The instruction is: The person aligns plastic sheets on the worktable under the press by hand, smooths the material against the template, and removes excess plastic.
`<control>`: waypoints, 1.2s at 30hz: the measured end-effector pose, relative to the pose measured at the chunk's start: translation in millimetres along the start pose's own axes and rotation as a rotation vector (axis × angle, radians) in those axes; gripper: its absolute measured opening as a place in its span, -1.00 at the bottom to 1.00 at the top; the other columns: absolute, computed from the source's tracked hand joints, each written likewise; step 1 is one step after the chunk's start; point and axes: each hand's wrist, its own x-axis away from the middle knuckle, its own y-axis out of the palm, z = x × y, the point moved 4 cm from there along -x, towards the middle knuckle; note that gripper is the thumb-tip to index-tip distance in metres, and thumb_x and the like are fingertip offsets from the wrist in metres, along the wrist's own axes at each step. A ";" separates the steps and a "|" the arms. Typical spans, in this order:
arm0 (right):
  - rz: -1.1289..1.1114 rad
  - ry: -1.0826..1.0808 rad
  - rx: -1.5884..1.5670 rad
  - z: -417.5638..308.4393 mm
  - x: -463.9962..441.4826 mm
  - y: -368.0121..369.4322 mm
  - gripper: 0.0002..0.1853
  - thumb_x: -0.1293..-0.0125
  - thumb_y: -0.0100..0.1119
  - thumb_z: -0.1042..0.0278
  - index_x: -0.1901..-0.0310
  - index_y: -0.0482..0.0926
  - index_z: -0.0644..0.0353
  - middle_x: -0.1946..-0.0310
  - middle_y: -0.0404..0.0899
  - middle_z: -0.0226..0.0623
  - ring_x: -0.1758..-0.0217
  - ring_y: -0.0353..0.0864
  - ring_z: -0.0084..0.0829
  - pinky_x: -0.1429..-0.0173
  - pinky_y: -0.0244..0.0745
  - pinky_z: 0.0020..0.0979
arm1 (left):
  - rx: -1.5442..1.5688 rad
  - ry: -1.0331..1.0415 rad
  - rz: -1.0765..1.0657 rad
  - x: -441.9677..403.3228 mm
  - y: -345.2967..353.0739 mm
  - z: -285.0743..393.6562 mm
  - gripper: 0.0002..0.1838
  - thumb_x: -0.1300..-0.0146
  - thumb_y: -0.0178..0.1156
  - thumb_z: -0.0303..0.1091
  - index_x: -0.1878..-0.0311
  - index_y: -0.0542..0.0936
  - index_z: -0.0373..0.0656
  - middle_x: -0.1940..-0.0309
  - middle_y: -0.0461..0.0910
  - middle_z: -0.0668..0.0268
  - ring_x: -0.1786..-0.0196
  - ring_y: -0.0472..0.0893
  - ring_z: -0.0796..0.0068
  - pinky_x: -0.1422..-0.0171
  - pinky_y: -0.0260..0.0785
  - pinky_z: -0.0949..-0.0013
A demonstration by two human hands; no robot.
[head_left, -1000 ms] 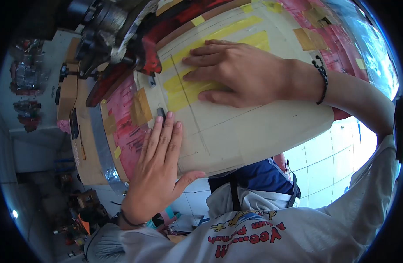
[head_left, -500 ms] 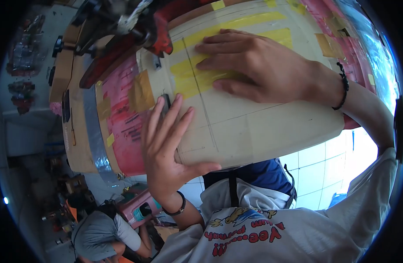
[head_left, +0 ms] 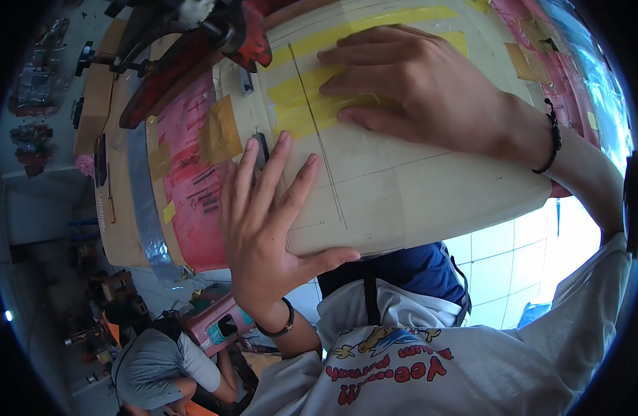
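A curved beige panel [head_left: 381, 208] with thin ruled lines fills the upper middle, and yellow tape strips [head_left: 295, 97] cross it. My left hand [head_left: 263, 239] lies on the panel's left part near its front edge, fingers spread and thumb out along the edge. Beside its fingertips sits a small dark strip [head_left: 261, 147], partly hidden. My right hand [head_left: 419, 90] rests palm down over the yellow tape, fingers stretched to the left and slightly bent. Neither hand visibly holds anything.
A red and black clamp-like metal tool [head_left: 215, 41] juts over the panel's upper left. Pink-red sections with brown tape [head_left: 222, 130] flank the panel. Silver tape [head_left: 144, 201] runs farther left. Another person [head_left: 152, 367] crouches at lower left, near a pink container [head_left: 211, 322].
My right hand has shifted slightly up and to the right over the yellow tape. My left hand stays on the panel with its fingers a little more spread. The view has tilted slightly.
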 end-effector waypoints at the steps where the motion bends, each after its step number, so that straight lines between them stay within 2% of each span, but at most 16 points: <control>1: 0.000 0.006 -0.016 0.2 0.7 0.3 -0.66 -0.37 0.38 0.30 -0.12 0.73 0.25 -0.28 0.66 -0.05 -0.40 0.59 -0.02 -0.49 0.50 -0.06 | -0.004 -0.001 0.008 -0.1 0.6 -0.1 0.10 0.00 0.31 0.65 -0.45 0.60 0.02 -0.55 0.42 0.06 -0.59 0.31 -0.26 -0.59 0.09 -0.31; 5: -0.040 -0.002 -0.172 2.3 -1.9 6.5 -0.58 -0.30 0.47 0.16 -0.10 0.75 0.23 -0.24 0.69 -0.01 -0.37 0.63 0.01 -0.52 0.46 -0.01 | -0.013 -0.012 0.047 -0.7 3.4 -2.0 0.07 -0.10 0.24 0.63 -0.46 0.59 -0.04 -0.54 0.45 0.05 -0.57 0.34 -0.28 -0.58 0.11 -0.28; 8: -0.085 -0.184 -0.298 -6.9 -1.5 1.1 -0.51 -0.27 0.43 0.05 -0.09 0.77 0.26 -0.22 0.69 0.06 -0.37 0.60 0.05 -0.50 0.47 -0.07 | -0.042 -0.074 0.034 -0.9 5.2 -3.0 -0.01 -0.27 0.16 0.54 -0.47 0.57 -0.12 -0.54 0.45 0.04 -0.56 0.35 -0.30 -0.58 0.12 -0.26; 12: 0.052 -0.188 -0.218 -6.1 4.4 11.1 -0.45 -0.27 0.42 -0.04 -0.09 0.76 0.29 -0.21 0.69 0.08 -0.40 0.57 0.06 -0.56 0.39 -0.09 | 0.025 -0.119 0.091 1.2 6.4 -4.8 -0.15 -0.41 0.07 0.39 -0.47 0.56 -0.14 -0.52 0.47 0.03 -0.53 0.38 -0.32 -0.60 0.12 -0.24; 15: 0.117 -0.142 -0.119 -6.0 7.7 14.8 -0.46 -0.31 0.39 -0.05 -0.08 0.77 0.29 -0.20 0.69 0.06 -0.39 0.57 0.05 -0.57 0.36 -0.10 | -0.005 -0.094 0.055 0.9 5.5 -3.7 -0.11 -0.38 0.07 0.46 -0.45 0.59 -0.12 -0.51 0.48 0.02 -0.51 0.39 -0.34 -0.60 0.13 -0.26; 16: 0.111 -0.132 -0.081 -6.3 7.2 16.5 -0.47 -0.32 0.38 -0.04 -0.08 0.77 0.28 -0.19 0.70 0.06 -0.38 0.58 0.05 -0.56 0.37 -0.10 | -0.002 -0.077 0.059 1.1 5.8 -5.2 -0.04 -0.32 0.06 0.57 -0.41 0.62 -0.11 -0.50 0.49 0.02 -0.50 0.40 -0.35 -0.59 0.14 -0.28; 19: 0.094 -0.106 0.043 -6.6 6.5 16.9 -0.50 -0.35 0.35 -0.03 -0.07 0.77 0.27 -0.16 0.71 0.06 -0.34 0.61 0.04 -0.53 0.42 -0.10 | 0.023 -0.068 0.081 0.5 6.6 -5.6 0.04 -0.25 0.02 0.67 -0.39 0.64 -0.11 -0.49 0.49 0.02 -0.49 0.40 -0.35 -0.58 0.14 -0.30; 22: -0.010 -0.051 -0.088 -6.9 3.0 8.2 -0.55 -0.40 0.30 0.03 -0.07 0.78 0.27 -0.12 0.73 0.05 -0.29 0.66 0.02 -0.48 0.48 -0.12 | -0.002 -0.082 0.074 1.8 8.6 -7.6 0.07 -0.24 -0.01 0.71 -0.39 0.65 -0.10 -0.49 0.50 0.02 -0.49 0.40 -0.35 -0.57 0.16 -0.30; 24: -0.029 -0.013 -0.166 -5.1 1.7 6.6 -0.57 -0.42 0.27 0.07 -0.05 0.78 0.28 -0.09 0.74 0.05 -0.25 0.69 0.01 -0.44 0.53 -0.14 | 0.000 -0.088 0.078 1.8 8.0 -6.6 0.06 -0.24 0.00 0.70 -0.38 0.65 -0.10 -0.48 0.51 0.02 -0.48 0.42 -0.35 -0.56 0.18 -0.30; 27: 0.064 0.008 -0.121 -2.7 3.5 15.8 -0.57 -0.44 0.23 0.09 -0.03 0.77 0.33 -0.08 0.74 0.07 -0.25 0.70 0.00 -0.44 0.54 -0.15 | -0.007 -0.097 0.083 2.8 7.2 -7.7 -0.01 -0.28 0.04 0.63 -0.37 0.66 -0.10 -0.46 0.53 0.02 -0.46 0.43 -0.34 -0.56 0.19 -0.29; 32: 0.168 0.034 -0.050 -2.2 5.9 21.1 -0.51 -0.43 0.23 0.05 -0.10 0.72 0.38 -0.21 0.67 0.15 -0.41 0.57 0.02 -0.62 0.35 -0.12 | 0.015 -0.129 0.085 2.6 5.3 -5.1 -0.17 -0.32 0.15 0.41 -0.35 0.68 -0.11 -0.46 0.54 0.02 -0.46 0.44 -0.34 -0.57 0.19 -0.29; 36: 0.092 0.087 -0.043 0.4 5.0 17.2 -0.45 -0.43 0.23 0.02 -0.18 0.67 0.39 -0.30 0.60 0.17 -0.49 0.49 0.03 -0.69 0.20 -0.06 | 0.029 -0.140 0.085 1.3 1.9 -1.0 -0.23 -0.29 0.21 0.30 -0.34 0.68 -0.12 -0.46 0.54 0.02 -0.48 0.42 -0.34 -0.57 0.18 -0.29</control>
